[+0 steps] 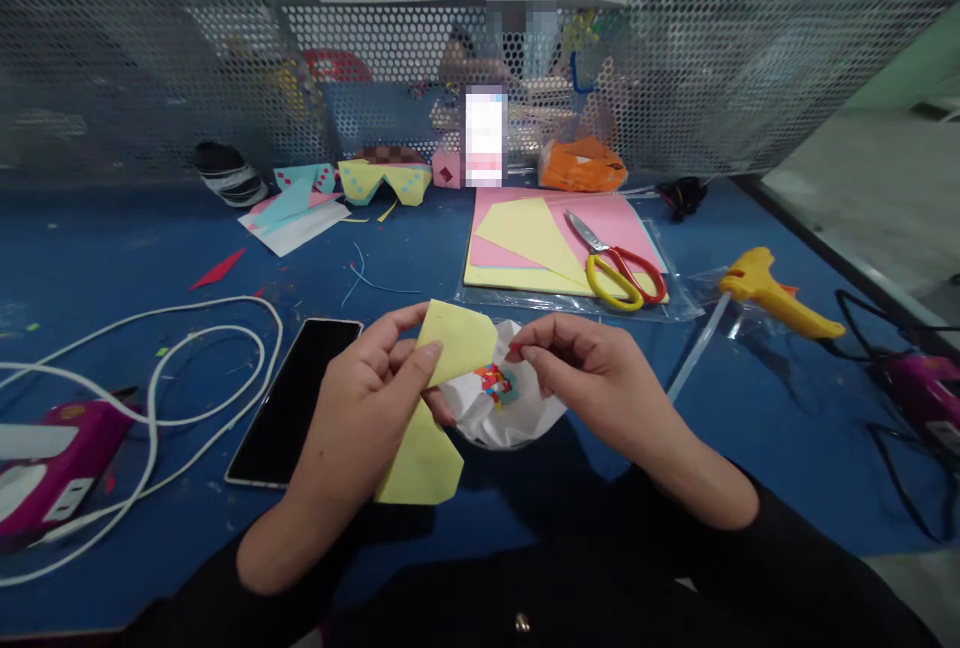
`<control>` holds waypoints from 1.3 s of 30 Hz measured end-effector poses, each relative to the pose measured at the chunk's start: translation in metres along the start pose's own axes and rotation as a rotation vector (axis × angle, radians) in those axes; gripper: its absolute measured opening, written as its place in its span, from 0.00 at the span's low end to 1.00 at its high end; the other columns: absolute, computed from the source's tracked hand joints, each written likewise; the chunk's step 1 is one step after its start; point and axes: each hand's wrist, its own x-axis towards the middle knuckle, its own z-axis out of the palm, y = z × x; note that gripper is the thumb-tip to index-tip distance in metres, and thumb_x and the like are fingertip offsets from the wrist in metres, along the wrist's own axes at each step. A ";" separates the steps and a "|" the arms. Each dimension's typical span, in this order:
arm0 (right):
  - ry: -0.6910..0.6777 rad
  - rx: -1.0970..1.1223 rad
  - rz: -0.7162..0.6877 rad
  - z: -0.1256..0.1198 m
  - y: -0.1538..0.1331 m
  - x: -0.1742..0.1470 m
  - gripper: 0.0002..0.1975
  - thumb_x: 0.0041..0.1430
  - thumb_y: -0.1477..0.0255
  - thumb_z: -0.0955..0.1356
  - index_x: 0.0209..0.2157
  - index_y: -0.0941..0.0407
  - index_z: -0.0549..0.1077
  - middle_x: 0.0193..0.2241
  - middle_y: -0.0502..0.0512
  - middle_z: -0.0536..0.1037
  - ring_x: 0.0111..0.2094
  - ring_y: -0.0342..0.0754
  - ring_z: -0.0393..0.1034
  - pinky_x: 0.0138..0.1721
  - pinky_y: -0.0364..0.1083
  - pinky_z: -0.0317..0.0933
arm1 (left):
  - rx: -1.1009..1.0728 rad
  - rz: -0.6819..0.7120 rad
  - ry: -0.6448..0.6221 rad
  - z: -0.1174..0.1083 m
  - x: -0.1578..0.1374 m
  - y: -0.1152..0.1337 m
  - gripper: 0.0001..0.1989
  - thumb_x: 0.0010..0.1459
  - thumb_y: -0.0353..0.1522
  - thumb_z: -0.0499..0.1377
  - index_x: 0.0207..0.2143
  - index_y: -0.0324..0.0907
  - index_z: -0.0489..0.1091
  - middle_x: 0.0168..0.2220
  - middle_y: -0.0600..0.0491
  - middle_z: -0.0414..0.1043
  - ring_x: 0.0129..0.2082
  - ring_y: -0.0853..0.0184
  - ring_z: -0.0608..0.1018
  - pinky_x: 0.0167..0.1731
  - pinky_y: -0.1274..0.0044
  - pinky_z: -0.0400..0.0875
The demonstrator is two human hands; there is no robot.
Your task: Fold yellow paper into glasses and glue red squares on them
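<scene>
My left hand (367, 403) is closed on a yellow paper cutout (459, 340), thumb on top; its lower lobe hangs below my fingers. It resembles the yellow paper glasses (386, 178) standing at the back. Between the thumb and forefinger of my right hand (600, 373) is a tiny red piece (515, 353), apparently paper. Just beneath both hands sits a dish lined with crumpled white paper (517, 428). Small red, blue and yellow bits (496, 383) lie in it. My left fingers partly cover the dish's left side.
A black phone (300, 403) and looped white cable (154, 398) lie left. Scissors (622, 273) rest on coloured paper sheets (517, 238) ahead. A yellow glue gun (780, 293) is on the right, near black cords. A perforated metal screen (390, 48) stands behind the table.
</scene>
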 end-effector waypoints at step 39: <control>0.126 0.137 -0.135 0.014 -0.002 -0.013 0.04 0.56 0.73 0.71 0.29 0.51 0.81 0.46 0.54 0.79 0.52 0.49 0.72 0.52 0.49 0.64 | 0.020 0.111 -0.085 0.017 -0.002 -0.013 0.06 0.50 0.33 0.67 0.31 0.41 0.79 0.25 0.55 0.80 0.21 0.69 0.80 0.23 0.82 0.76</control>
